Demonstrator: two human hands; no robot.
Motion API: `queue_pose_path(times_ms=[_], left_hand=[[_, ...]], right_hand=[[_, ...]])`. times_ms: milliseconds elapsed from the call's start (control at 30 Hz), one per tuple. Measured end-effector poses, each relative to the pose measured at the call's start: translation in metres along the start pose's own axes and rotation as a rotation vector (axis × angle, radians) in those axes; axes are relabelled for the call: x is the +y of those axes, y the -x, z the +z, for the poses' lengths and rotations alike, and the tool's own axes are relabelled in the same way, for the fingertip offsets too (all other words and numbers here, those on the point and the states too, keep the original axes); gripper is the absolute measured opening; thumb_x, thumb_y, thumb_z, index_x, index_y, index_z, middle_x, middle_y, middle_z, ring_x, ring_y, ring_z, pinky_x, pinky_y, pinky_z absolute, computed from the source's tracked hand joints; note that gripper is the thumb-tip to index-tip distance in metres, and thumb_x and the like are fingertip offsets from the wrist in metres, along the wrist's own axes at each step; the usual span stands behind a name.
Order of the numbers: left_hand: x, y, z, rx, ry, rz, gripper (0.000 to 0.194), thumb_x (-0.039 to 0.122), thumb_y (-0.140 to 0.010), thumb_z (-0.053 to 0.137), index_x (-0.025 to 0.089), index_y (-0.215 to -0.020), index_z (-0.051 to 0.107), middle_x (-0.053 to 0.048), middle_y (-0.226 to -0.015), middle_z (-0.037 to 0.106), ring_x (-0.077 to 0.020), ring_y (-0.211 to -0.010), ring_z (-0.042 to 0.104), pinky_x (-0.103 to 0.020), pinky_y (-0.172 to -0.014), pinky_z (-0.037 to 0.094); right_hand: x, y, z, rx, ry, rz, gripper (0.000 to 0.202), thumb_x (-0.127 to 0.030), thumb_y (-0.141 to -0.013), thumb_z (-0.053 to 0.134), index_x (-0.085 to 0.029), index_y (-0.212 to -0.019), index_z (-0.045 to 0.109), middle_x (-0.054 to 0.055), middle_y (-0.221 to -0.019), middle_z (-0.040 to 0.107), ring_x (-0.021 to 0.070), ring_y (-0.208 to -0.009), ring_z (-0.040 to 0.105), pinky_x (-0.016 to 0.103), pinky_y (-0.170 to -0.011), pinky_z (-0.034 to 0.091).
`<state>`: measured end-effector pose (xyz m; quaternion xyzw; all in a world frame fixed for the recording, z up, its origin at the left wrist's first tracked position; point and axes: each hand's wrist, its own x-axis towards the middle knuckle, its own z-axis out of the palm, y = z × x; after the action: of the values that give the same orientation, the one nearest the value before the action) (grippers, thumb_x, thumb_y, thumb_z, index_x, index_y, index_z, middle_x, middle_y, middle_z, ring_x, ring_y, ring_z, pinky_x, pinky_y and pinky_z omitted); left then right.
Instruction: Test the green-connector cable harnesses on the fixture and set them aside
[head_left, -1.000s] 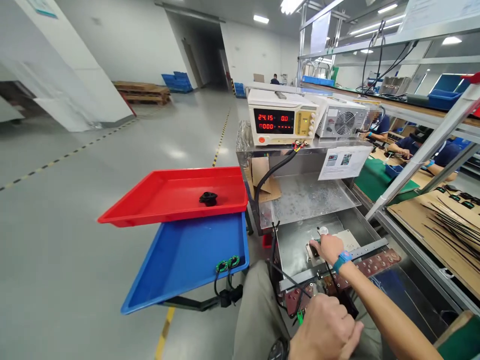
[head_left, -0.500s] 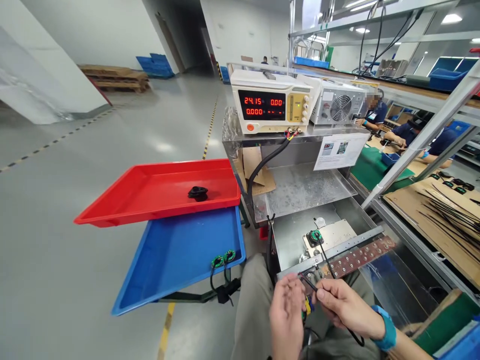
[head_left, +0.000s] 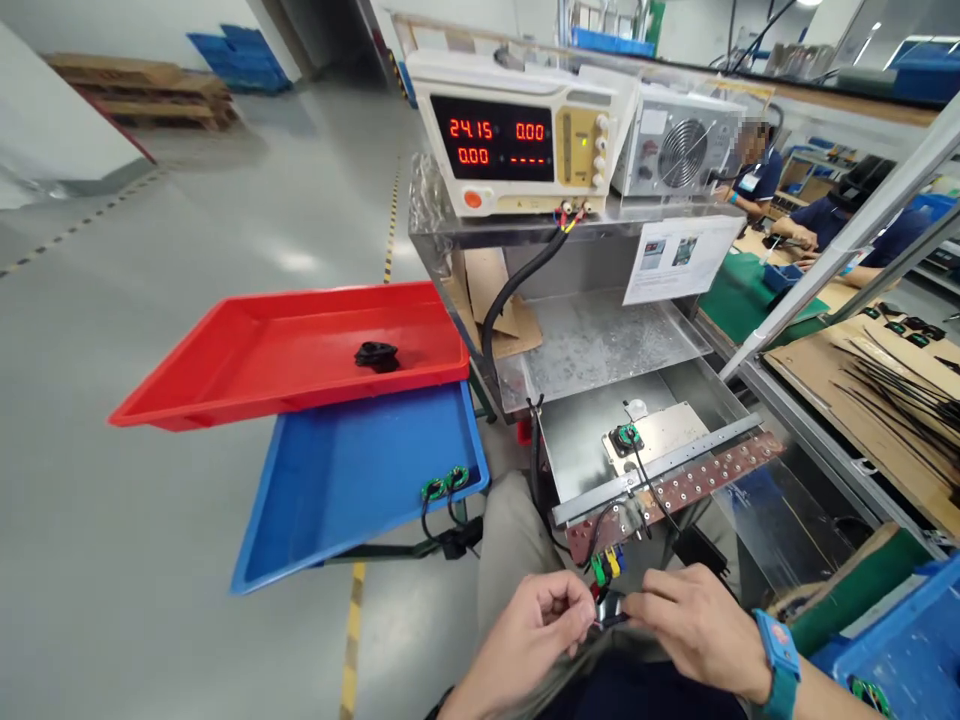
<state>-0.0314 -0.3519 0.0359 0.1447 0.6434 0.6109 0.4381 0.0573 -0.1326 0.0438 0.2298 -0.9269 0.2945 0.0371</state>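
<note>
My left hand and my right hand meet over my lap, both pinching a small black connector on dark wires. Green and yellow clips hang just above it, under a brown terminal strip. A thin black wire runs up from there to a small round green-and-black part sitting on a metal plate. My right wrist wears a teal band.
A red tray holds one black part; below it a blue tray has two green parts at its near edge. A power supply reads 24.15. Other people work at benches to the right. A blue bin sits at lower right.
My right hand left the round part on the plate and came down to my lap. Both hands now hold the connector together. The view has tilted downward.
</note>
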Motion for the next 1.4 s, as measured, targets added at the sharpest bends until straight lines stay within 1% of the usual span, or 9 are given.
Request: queue_pose_path(times_ms=[367, 467, 533, 633, 733, 867, 1033, 1233, 1400], left_hand=[[-0.033, -0.008, 0.004, -0.478, 0.292, -0.028, 0.055, 0.065, -0.072, 0.077, 0.011, -0.067, 0.066, -0.005, -0.061, 0.059, -0.0073, -0.052, 0.042, -0.024, -0.05, 0.024], [-0.051, -0.018, 0.014, -0.351, 0.514, -0.026, 0.055, 0.064, -0.065, 0.083, 0.014, -0.064, 0.059, 0.002, -0.055, 0.049, -0.0048, -0.047, 0.033, -0.023, -0.046, 0.019], [-0.063, -0.025, 0.02, -0.086, 0.584, -0.026, 0.054, 0.064, -0.068, 0.08, 0.016, -0.071, 0.057, 0.006, -0.057, 0.043, -0.0044, -0.046, 0.03, -0.02, -0.044, 0.019], [-0.078, -0.031, 0.023, 0.421, 0.336, -0.016, 0.051, 0.066, -0.083, 0.064, 0.015, -0.09, 0.063, 0.003, -0.064, 0.05, -0.0062, -0.05, 0.039, -0.018, -0.046, 0.027], [-0.089, -0.028, 0.02, 0.646, 0.054, 0.021, 0.055, 0.064, -0.09, 0.053, 0.013, -0.102, 0.068, 0.001, -0.066, 0.057, -0.0089, -0.05, 0.046, -0.021, -0.048, 0.037], [-0.09, -0.019, 0.022, 0.624, -0.251, 0.091, 0.043, 0.049, -0.096, 0.047, 0.017, -0.11, 0.072, -0.005, -0.076, 0.071, -0.0153, -0.061, 0.062, -0.026, -0.062, 0.052], [-0.081, -0.017, 0.032, 0.484, -0.576, 0.195, 0.038, 0.034, -0.1, 0.045, 0.019, -0.125, 0.069, -0.009, -0.115, 0.075, -0.0212, -0.101, 0.072, -0.03, -0.089, 0.057], [-0.086, -0.022, 0.032, 0.48, -0.75, 0.239, 0.038, 0.032, -0.101, 0.044, 0.019, -0.127, 0.068, -0.008, -0.117, 0.075, -0.0197, -0.102, 0.073, -0.027, -0.089, 0.059], [-0.112, -0.028, 0.027, 0.521, -0.758, 0.343, 0.036, 0.034, -0.099, 0.046, 0.022, -0.123, 0.07, -0.007, -0.111, 0.077, -0.0192, -0.096, 0.075, -0.023, -0.08, 0.06]], right_hand=[[0.011, -0.007, -0.002, -0.16, -0.426, -0.085, 0.037, -0.041, -0.106, 0.04, -0.02, -0.1, 0.069, 0.001, -0.076, 0.059, 0.0095, -0.062, 0.049, 0.023, -0.061, 0.031], [0.009, -0.008, 0.005, -0.135, -0.534, 0.057, 0.037, -0.043, -0.105, 0.041, -0.019, -0.095, 0.068, 0.001, -0.075, 0.061, 0.0097, -0.065, 0.053, 0.022, -0.063, 0.034], [0.008, -0.009, 0.011, -0.082, -0.486, 0.249, 0.035, -0.04, -0.105, 0.042, -0.018, -0.089, 0.064, 0.0, -0.073, 0.061, 0.0102, -0.065, 0.054, 0.022, -0.064, 0.034], [0.009, -0.011, 0.024, -0.059, -0.226, 0.485, 0.032, -0.035, -0.105, 0.039, -0.018, -0.085, 0.057, 0.001, -0.071, 0.061, 0.0124, -0.063, 0.054, 0.026, -0.062, 0.029], [0.012, -0.011, 0.037, -0.121, -0.041, 0.549, 0.031, -0.032, -0.104, 0.037, -0.019, -0.08, 0.051, 0.002, -0.069, 0.062, 0.0145, -0.061, 0.056, 0.029, -0.059, 0.023], [0.015, -0.015, 0.05, -0.17, 0.062, 0.547, 0.028, -0.027, -0.103, 0.036, -0.019, -0.079, 0.047, 0.003, -0.069, 0.064, 0.015, -0.059, 0.059, 0.031, -0.059, 0.02], [0.015, -0.021, 0.052, -0.216, 0.115, 0.561, 0.026, -0.024, -0.102, 0.036, -0.018, -0.081, 0.05, 0.004, -0.07, 0.066, 0.0148, -0.06, 0.061, 0.032, -0.058, 0.018], [0.016, -0.023, 0.053, -0.226, 0.164, 0.558, 0.025, -0.023, -0.101, 0.037, -0.018, -0.081, 0.052, 0.005, -0.069, 0.067, 0.0152, -0.06, 0.063, 0.033, -0.057, 0.016], [0.016, -0.024, 0.056, -0.227, 0.174, 0.551, 0.024, -0.021, -0.099, 0.038, -0.018, -0.081, 0.053, 0.005, -0.07, 0.069, 0.0165, -0.061, 0.066, 0.033, -0.055, 0.016]])
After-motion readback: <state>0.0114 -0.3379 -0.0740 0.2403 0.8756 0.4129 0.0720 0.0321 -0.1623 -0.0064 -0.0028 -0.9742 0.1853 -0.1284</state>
